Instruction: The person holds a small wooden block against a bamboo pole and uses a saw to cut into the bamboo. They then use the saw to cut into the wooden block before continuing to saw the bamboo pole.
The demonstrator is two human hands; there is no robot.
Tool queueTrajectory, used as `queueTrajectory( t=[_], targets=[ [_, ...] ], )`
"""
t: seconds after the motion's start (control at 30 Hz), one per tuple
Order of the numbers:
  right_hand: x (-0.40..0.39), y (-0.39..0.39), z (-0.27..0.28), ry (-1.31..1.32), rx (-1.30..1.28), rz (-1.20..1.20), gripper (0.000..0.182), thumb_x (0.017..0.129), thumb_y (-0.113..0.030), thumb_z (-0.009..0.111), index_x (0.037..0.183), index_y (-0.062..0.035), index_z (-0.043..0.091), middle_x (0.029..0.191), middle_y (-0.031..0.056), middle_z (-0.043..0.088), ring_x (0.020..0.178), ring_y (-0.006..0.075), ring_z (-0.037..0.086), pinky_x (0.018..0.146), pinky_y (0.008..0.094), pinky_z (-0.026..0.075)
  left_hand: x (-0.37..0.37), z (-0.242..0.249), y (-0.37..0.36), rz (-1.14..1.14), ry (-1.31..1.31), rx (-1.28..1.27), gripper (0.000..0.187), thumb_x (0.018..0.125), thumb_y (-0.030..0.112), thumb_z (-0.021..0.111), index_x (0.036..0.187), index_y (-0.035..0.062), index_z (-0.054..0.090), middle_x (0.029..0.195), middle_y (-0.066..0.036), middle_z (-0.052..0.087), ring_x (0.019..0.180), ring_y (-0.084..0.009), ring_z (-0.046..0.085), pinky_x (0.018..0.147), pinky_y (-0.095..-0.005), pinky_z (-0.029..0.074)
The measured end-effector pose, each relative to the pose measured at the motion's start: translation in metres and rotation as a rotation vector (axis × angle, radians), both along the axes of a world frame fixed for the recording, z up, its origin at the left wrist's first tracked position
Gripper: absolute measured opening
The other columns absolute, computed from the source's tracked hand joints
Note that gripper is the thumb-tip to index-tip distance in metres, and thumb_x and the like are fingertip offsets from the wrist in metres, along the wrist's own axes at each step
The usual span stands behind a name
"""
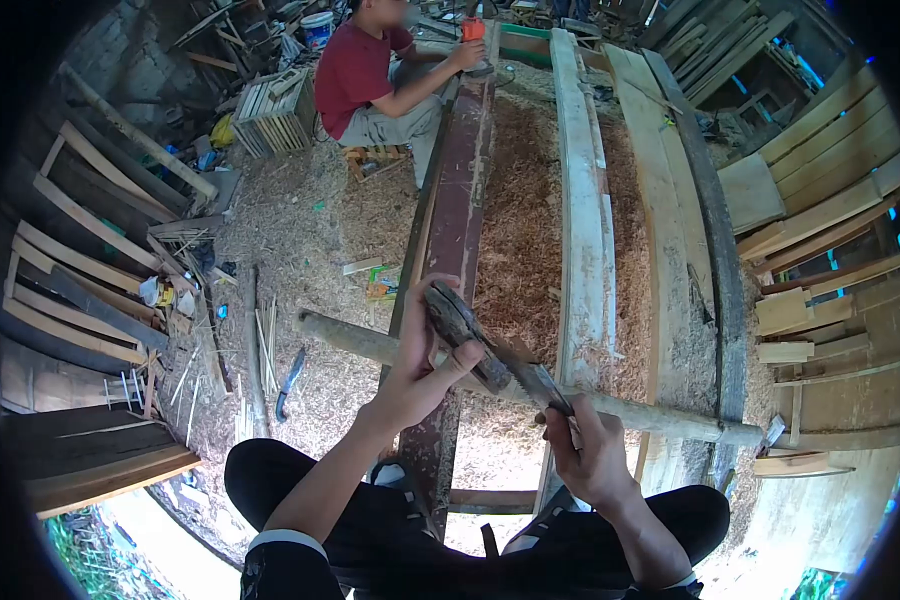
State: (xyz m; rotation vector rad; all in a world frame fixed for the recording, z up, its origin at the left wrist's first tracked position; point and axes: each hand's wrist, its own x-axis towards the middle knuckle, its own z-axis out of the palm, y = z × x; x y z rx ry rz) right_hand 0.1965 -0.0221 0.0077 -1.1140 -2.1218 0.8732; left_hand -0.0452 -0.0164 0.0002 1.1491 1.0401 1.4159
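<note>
Left hand (420, 372) clasps dark block (457, 318), right hand (592, 452) closed round toothed-looking metal tool (542, 383) beside it, both above round pole (660, 418); block looks stiff, fairly heavy, probably not fragile, best gripped by its sides.

A seated person's left grip (417, 372) holds a dark oblong block (456, 320), the right grip (596, 455) a ridged metal blade (538, 381); ahead, a co-worker (358, 85) in red holds an orange power tool (472, 30) on a brown board (459, 205)
</note>
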Motion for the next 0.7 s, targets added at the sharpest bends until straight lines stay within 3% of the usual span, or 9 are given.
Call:
queueTrajectory(
  t=[0.1, 0.17, 0.3, 0.4, 0.47, 0.7],
  targets=[
    [0.003, -0.003, 0.003, -0.029, 0.0, -0.002, 0.01, 0.091, -0.005, 0.067, 0.091, -0.0015, 0.058, 0.062, 0.0149, 0.06, 0.052, 0.0338, 0.06, 0.048, 0.0431, 0.043, 0.003, -0.001, 0.002, 0.022, -0.028, 0.003, 0.066, 0.094, 0.016, 0.07, 0.144, 0.0088, 0.028, 0.113, -0.002, 0.038, 0.104, -0.012, 0.043, 0.098, -0.0292, 0.036],
    [0.006, -0.005, 0.003, -0.11, -0.045, 0.001, 0.005, 0.097, -0.003, 0.06, 0.096, 0.0011, 0.056, 0.073, 0.0131, 0.069, 0.062, 0.0246, 0.07, 0.055, 0.0353, 0.051, 0.005, 0.002, 0.002, 0.021, 0.012, 0.008, 0.065, 0.094, 0.018, 0.07, 0.143, 0.0078, 0.028, 0.112, -0.002, 0.037, 0.102, -0.0119, 0.043, 0.096, -0.0287, 0.035],
    [0.007, -0.004, 0.005, -0.136, -0.003, 0.008, 0.005, 0.096, -0.002, 0.061, 0.096, 0.0012, 0.057, 0.073, 0.0143, 0.069, 0.061, 0.0284, 0.069, 0.054, 0.0369, 0.051, 0.001, -0.008, 0.006, 0.029, 0.151, 0.085, 0.065, 0.094, 0.018, 0.07, 0.142, 0.0061, 0.029, 0.111, -0.003, 0.038, 0.1, -0.012, 0.043, 0.093, -0.0283, 0.036],
    [0.006, -0.003, 0.003, -0.081, 0.15, -0.027, 0.01, 0.092, -0.007, 0.068, 0.091, -0.0033, 0.058, 0.058, 0.0114, 0.057, 0.049, 0.029, 0.059, 0.047, 0.0411, 0.043, 0.002, -0.007, 0.007, 0.047, 0.269, 0.159, 0.065, 0.095, 0.02, 0.07, 0.141, 0.0045, 0.028, 0.108, -0.003, 0.039, 0.096, -0.0125, 0.043, 0.088, -0.0281, 0.037],
    [0.006, -0.004, 0.004, -0.094, 0.17, -0.042, 0.01, 0.092, -0.007, 0.068, 0.092, -0.0034, 0.058, 0.058, 0.0112, 0.057, 0.049, 0.0286, 0.059, 0.046, 0.041, 0.043, 0.006, 0.001, 0.006, -0.006, 0.27, 0.068, 0.064, 0.095, 0.023, 0.069, 0.14, 0.0099, 0.024, 0.114, -0.003, 0.033, 0.102, -0.0128, 0.038, 0.094, -0.0304, 0.034],
    [0.011, -0.006, -0.004, -0.092, 0.122, -0.042, 0.011, 0.093, -0.008, 0.068, 0.096, -0.0032, 0.058, 0.059, 0.0112, 0.057, 0.049, 0.0285, 0.059, 0.046, 0.0405, 0.043, 0.014, -0.002, 0.008, -0.005, 0.266, 0.038, 0.067, 0.095, 0.026, 0.069, 0.14, 0.0108, 0.022, 0.113, -0.003, 0.033, 0.103, -0.0134, 0.038, 0.097, -0.0315, 0.033]
  ],
)
